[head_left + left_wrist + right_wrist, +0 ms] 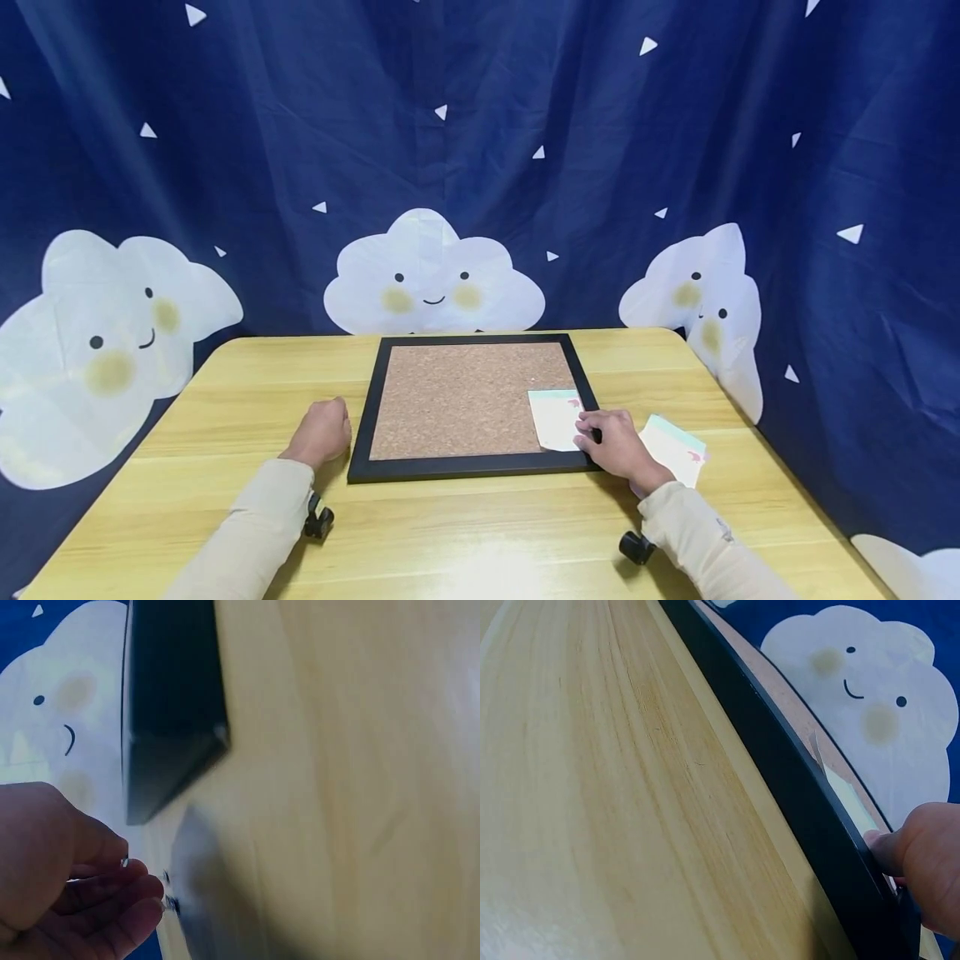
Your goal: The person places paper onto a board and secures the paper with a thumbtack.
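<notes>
A framed corkboard [457, 408] lies on the table. On its lower right part is a white note sheet [553, 421] with a mint top band and a small pink print. My right hand [618, 446] pinches the sheet at its right edge, over the black frame; in the right wrist view the thumb [889, 851] is at the paper and the sheet's far corner curls up. Left of the frame, my left hand [321, 429] has its fingers curled. Small shiny pins [171, 904] stick out between those fingers in the left wrist view.
More note sheets [675, 450] lie on the table to the right, partly behind my right wrist. A tiny pale dot [533, 379] shows on the cork above the sheet. Behind the wooden table [450, 533] hangs a blue curtain [480, 125] with cloud faces.
</notes>
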Demonstrator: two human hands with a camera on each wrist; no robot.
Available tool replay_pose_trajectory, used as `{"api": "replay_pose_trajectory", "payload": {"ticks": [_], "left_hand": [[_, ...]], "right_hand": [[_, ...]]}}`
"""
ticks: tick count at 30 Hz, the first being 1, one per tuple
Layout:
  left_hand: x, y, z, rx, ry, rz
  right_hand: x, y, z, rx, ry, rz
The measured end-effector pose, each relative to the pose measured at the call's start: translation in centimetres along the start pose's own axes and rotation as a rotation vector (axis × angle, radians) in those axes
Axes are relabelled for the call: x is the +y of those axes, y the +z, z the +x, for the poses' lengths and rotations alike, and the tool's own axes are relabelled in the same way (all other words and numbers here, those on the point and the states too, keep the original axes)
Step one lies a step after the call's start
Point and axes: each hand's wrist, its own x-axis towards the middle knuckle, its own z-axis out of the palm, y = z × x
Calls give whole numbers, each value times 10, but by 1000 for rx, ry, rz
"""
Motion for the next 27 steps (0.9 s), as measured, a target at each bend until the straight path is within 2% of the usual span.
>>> {"api": "replay_pose_trajectory", "payload": {"ticks": [6, 14, 20, 27], "left_hand": [[15, 0, 3, 35, -18, -54], [35, -3, 7, 83, 37, -113], [51, 0, 11, 36, 10, -172], [69, 3, 16, 25, 29, -223]], "right_hand": [[0, 0, -2, 20, -7, 5], [-1, 4, 0, 21, 16, 17], [-1, 6, 1, 8, 42, 22], [-1, 4, -1, -4, 67, 24]]}}
